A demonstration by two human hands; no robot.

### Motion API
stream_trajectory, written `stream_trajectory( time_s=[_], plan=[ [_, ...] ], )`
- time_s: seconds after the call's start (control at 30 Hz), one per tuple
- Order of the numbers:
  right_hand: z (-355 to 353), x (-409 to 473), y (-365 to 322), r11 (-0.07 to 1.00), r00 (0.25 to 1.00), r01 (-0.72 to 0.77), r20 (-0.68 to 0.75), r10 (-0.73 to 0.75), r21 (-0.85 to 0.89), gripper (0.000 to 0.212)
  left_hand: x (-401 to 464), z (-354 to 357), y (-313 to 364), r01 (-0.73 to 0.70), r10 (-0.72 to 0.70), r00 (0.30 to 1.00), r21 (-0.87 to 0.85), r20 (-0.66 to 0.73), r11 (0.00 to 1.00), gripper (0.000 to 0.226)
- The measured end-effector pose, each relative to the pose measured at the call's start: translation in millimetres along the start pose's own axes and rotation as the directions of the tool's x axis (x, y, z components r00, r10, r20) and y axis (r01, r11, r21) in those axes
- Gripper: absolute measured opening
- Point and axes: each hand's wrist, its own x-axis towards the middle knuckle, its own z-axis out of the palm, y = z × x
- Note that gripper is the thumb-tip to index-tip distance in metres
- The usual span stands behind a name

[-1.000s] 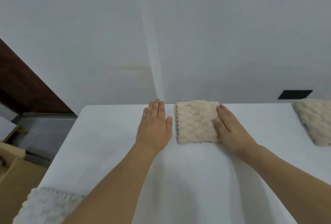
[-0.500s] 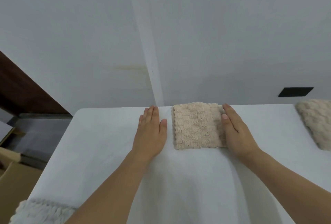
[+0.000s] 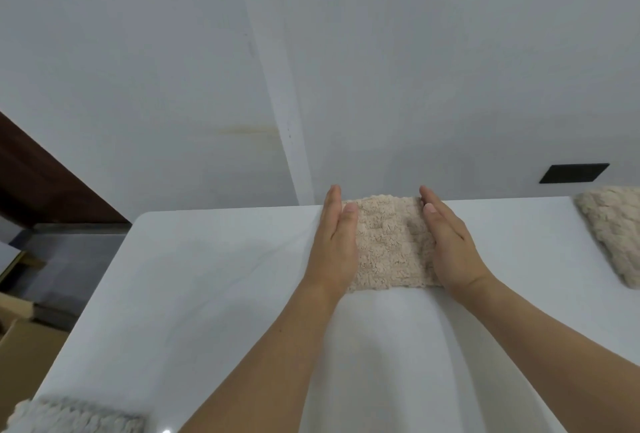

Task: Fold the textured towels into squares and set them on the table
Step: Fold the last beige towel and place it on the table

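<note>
Beige folded towel (image 3: pixel 389 245) sits on the white worktop (image 3: pixel 207 277), at its far edge next to the wall. Already folded to a rough square.

Left hand (image 3: pixel 334 245) stands on edge against the towel's left side, fingers straight, thumb tip on top of the pile. Right hand (image 3: pixel 450 249) mirrors it on the towel's right side, fingers straight, thumb tip resting on the pile. Both are flat, pressing inward, gripping nothing. Looks like squaring up the sides.

Risks:
- Too much inward squeeze would probably buckle the middle and spring the layers open; pile is thick and soft.
- Towel is tight to the far edge of the worktop. A forward shove could tip it off the back.
- Uneven pressure from one hand would skew the square.

Other towels: cream towel (image 3: pixel 613 235) well right of the beige one, cut by the frame; a pale grey towel (image 3: pixel 76 415) well to the near left of it, fold state unclear.

Versus 0.5 s ago: both hands lay palm-down, left on the worktop just left of the towel, right overlapping its right edge. Now both are turned up on edge and closed in against the sides. Towel looks narrower between them.
</note>
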Motion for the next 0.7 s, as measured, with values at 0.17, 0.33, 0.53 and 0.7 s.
stream_trajectory(
  time_s=[0.17,0.33,0.53,0.7],
  plan=[
    [2.9,-0.5,0.7,0.998,1.000,0.026,-0.003,-0.026,-0.061,0.046,-0.2,1.8,-0.8,-0.023,0.025,1.000,0.119,-0.017,0.993,0.054],
    [6.7,-3.2,4.8,0.964,0.994,0.103,-0.009,-0.109,-0.245,0.048,0.0,-8.7,-15.5,-0.133,0.132,0.991,0.513,0.039,0.848,0.057],
    [10.3,-7.2,4.2,0.926,0.986,0.127,-0.056,-0.157,-0.355,0.049,2.2,-53.7,-34.2,-0.222,0.223,0.970,0.737,0.099,0.638,0.057],
    [18.6,-24.2,10.2,0.794,0.961,0.044,-0.193,-0.201,-0.606,0.056,8.4,-54.8,-39.2,-0.188,0.213,0.972,0.880,0.102,0.436,0.055]
  ],
)
